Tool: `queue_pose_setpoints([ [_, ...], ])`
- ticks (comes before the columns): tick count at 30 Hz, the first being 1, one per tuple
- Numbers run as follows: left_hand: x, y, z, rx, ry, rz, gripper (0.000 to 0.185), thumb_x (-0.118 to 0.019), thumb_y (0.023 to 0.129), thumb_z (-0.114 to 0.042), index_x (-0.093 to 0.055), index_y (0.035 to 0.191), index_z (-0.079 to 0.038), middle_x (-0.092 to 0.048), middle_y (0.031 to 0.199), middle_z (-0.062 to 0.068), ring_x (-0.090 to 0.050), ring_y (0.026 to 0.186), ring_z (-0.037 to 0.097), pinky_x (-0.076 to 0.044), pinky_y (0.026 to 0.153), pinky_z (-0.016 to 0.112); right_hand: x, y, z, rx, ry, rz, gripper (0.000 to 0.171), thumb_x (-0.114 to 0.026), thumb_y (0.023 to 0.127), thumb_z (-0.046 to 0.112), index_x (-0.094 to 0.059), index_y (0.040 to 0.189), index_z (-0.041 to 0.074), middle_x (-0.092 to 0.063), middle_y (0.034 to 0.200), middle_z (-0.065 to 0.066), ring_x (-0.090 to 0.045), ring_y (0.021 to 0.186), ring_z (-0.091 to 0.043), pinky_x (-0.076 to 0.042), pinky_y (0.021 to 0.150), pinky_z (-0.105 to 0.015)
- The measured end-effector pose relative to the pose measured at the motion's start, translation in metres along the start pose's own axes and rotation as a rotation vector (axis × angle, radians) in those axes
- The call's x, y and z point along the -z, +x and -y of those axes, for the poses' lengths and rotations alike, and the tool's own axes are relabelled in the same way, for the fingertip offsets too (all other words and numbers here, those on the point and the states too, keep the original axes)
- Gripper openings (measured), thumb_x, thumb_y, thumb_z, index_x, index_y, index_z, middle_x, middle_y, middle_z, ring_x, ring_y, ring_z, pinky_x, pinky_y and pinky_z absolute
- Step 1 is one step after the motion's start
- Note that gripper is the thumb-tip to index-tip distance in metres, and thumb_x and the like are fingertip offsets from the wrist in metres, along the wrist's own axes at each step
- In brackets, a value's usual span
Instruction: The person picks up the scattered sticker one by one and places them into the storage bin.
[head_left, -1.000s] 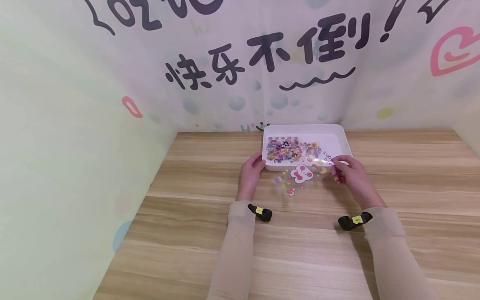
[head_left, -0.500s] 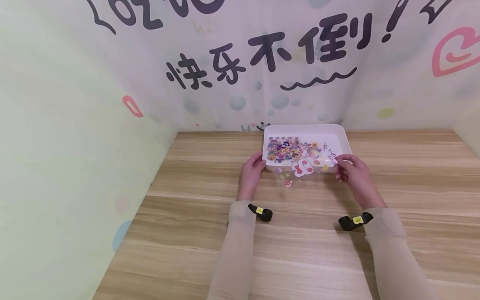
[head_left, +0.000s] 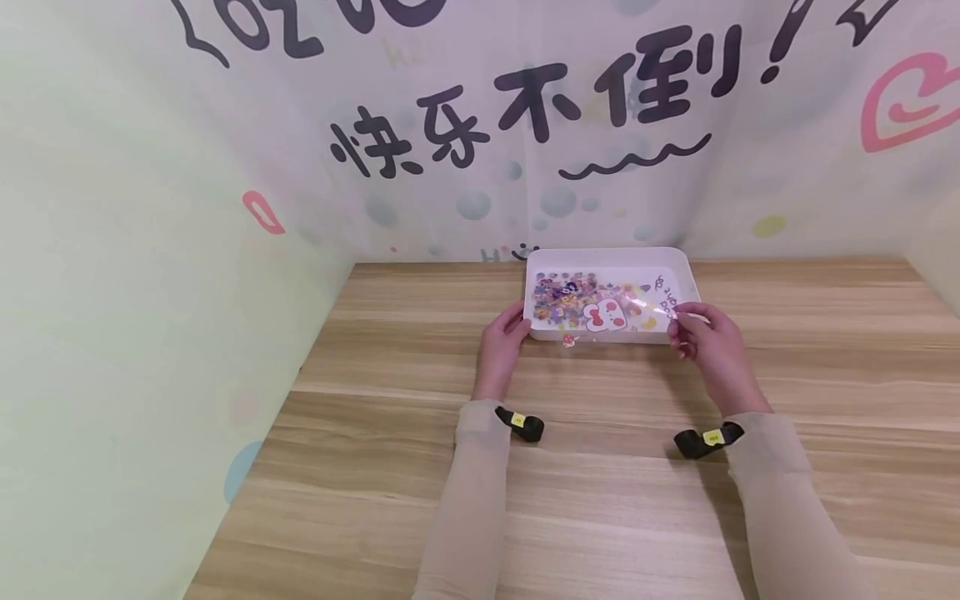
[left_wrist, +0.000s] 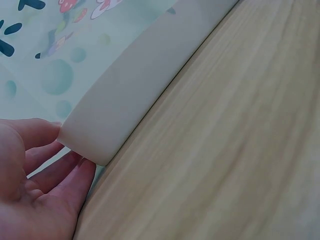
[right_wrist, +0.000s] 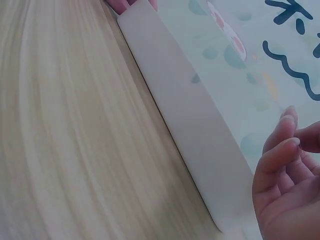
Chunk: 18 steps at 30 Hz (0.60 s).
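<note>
A white tray (head_left: 607, 336) stands near the back of the table, with many small colourful pieces (head_left: 562, 293) at its left. My left hand (head_left: 501, 348) grips its front left corner; the left wrist view shows the thumb at the rim and the fingers against the side. My right hand (head_left: 708, 343) pinches the right edge of a clear plastic sheet, which bears a white rabbit print (head_left: 604, 315) and small coloured pictures. The sheet extends over the tray's front part, its lower left edge overhanging the front wall. In the right wrist view, thumb and fingertips meet above the rim.
The wooden table (head_left: 600, 508) spreads in front of the tray. Right behind it hangs a printed wall cloth (head_left: 427, 217) with large black characters. A pale wall (head_left: 150, 292) borders the table on the left. Both wrists wear black straps.
The clear sheet with the rabbit has moved back from in front of the tray to over it. My right hand has shifted slightly back and right. The left hand stays at the corner.
</note>
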<state>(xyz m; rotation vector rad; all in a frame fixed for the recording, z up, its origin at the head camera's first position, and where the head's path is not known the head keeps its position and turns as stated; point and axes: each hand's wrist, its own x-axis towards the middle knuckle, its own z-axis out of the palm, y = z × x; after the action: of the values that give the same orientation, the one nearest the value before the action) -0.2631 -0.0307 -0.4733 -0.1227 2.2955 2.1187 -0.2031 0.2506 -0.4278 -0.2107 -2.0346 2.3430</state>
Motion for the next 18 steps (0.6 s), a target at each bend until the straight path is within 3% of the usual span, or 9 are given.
queue_pose_setpoints([
  [18,0.0000,0.0005,0.0003,0.002,-0.005,-0.006,0.033,-0.055,0.089,-0.022,-0.054,0.122,-0.027,-0.052,0.123,-0.008,-0.050,0.109,0.005,-0.044,0.088,0.021,-0.0035,0.0034,-0.0005,-0.020,-0.046,-0.047,0.036,-0.050,0.091,0.029,-0.042,0.119,0.010,-0.056,0.094,-0.006,-0.054,0.081,-0.019,-0.049,0.061,-0.021],
])
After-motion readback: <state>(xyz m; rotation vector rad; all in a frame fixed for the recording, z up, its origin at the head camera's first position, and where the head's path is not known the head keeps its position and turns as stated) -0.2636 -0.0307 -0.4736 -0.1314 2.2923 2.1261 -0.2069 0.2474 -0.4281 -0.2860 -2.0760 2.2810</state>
